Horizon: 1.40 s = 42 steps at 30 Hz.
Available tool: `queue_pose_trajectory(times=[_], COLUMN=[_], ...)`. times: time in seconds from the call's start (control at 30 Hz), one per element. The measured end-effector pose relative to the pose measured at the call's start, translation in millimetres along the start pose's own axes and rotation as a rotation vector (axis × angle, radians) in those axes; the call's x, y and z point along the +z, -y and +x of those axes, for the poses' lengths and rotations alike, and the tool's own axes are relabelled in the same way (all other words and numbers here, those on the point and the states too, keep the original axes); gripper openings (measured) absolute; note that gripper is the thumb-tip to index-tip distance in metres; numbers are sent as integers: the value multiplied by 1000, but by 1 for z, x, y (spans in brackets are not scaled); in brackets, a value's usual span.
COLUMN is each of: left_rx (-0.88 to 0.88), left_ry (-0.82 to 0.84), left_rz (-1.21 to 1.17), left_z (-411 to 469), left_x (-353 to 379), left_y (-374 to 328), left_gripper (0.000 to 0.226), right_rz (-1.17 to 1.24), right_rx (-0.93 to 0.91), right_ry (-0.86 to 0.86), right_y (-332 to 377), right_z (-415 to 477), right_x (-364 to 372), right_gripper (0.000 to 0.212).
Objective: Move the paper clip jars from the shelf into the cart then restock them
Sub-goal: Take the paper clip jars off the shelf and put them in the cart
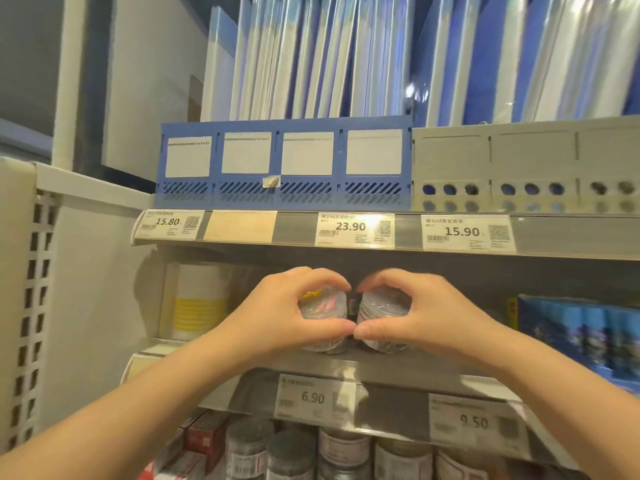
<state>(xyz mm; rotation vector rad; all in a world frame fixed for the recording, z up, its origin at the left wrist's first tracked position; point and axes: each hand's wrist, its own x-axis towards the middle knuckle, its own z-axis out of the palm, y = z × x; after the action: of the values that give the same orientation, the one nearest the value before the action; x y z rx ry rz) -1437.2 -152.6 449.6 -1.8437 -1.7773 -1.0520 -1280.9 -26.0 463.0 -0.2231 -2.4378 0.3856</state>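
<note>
I am gripping two jars at once, one per hand, probably so both come off together. My left hand (277,313) is curling around the jar of coloured clips (323,306), fingers over the lid and thumb across the front. My right hand (419,313) is mirroring that on the jar of silver clips (381,308). The thumb tips are nearly meeting between them.

Both jars are standing side by side at the front of the grey shelf (433,370). I cannot tell if they are lifted yet. The cart is not in view.

- **Beside the jars:** a white and yellow box (201,303) is standing to the left and blue packets (571,330) to the right.
- **Above:** folders (311,64) are leaning.
- **Below:** more jars (339,448) are waiting.
</note>
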Motion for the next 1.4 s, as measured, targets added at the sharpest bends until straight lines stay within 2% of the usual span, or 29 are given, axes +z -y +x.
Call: queue_pose_trajectory(times=[0.27, 0.43, 0.53, 0.7, 0.83, 1.0, 1.17, 1.4], left_rx=[0, -7, 7, 80, 156, 223, 320, 488], left_ry=[40, 82, 124, 142, 216, 314, 450, 514], left_rz=[10, 8, -30, -97, -200, -282, -407, -496], left_z=[-36, -69, -87, -118, -153, -204, -251, -304], left_x=[7, 20, 22, 17, 6, -9, -6, 26], left_y=[-76, -124, -150, -186, -215, -250, -301, -411], left_gripper=[37, 56, 48, 51, 38, 48, 42, 56], right_rz=[-48, -127, -144, -185, -227, -228, -200, -164], right_rx=[-62, -93, -34, 60, 162, 325, 498, 701], right_ry=[-17, -3, 35, 30, 15, -35, -50, -163], right_y=[29, 43, 59, 99, 143, 199, 247, 301], right_z=[-79, -137, -171, -224, -271, -338, -417, -550], right_x=[-32, -48, -57, -70, -71, -59, -61, -97], right_gripper=[56, 50, 48, 65, 62, 57, 53, 48])
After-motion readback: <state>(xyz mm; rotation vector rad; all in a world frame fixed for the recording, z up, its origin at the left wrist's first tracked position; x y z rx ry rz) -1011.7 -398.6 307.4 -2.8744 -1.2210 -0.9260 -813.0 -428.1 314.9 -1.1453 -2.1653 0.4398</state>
